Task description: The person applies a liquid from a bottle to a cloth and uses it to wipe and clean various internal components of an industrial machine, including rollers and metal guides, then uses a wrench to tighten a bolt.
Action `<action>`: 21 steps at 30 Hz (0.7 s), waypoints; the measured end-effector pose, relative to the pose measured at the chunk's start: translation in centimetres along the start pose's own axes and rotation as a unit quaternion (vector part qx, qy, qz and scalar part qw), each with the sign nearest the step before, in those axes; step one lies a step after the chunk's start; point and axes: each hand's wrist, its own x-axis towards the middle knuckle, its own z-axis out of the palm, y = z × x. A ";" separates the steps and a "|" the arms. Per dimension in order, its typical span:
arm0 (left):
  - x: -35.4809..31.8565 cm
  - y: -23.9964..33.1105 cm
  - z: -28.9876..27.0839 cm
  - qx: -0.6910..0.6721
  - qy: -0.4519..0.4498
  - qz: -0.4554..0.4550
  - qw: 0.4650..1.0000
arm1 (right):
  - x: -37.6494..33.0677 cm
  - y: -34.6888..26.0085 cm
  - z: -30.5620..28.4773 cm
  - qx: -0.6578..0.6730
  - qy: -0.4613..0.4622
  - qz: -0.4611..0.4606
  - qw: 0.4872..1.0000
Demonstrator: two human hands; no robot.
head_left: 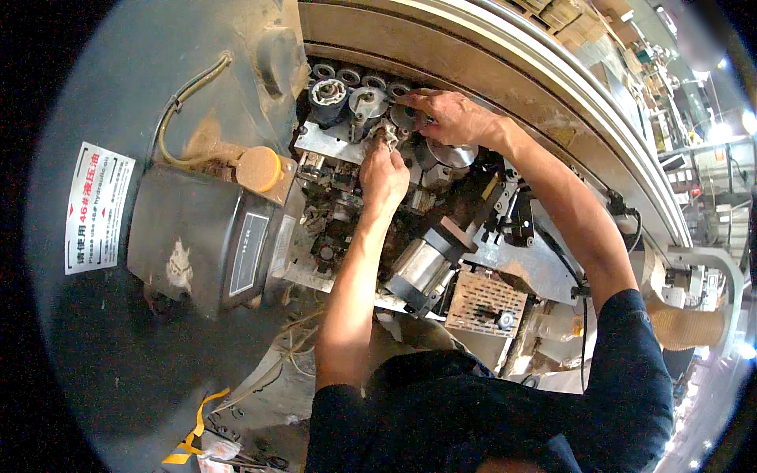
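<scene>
My left hand (384, 181) reaches in from below, its fingers closed on a small crumpled whitish rag (386, 134) beside the machine's wheels. Up and to the right, my right hand (461, 120) grips the edge of a grey metal disc (403, 117), index finger laid along its top and part of the disc hidden. Left of the rag is a round metal wheel (367, 102) with a small arm in front of it. Farther left stands a dark cylinder with a pale toothed top (328, 92). A shiny round metal part (453, 153) lies beneath my right hand.
A dark tank with an orange cap (259, 169) stands at left. Below my hands sits a silver motor (418, 268), near a perforated plate (482, 303). A long metal beam (473, 59) borders the far side. Dust and oily grime coat the machine bed.
</scene>
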 end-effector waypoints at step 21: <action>1.2 -0.5 -1.1 0.163 -0.081 0.064 0.981 | 2.1 2.3 -0.5 -0.007 -0.106 -0.067 0.992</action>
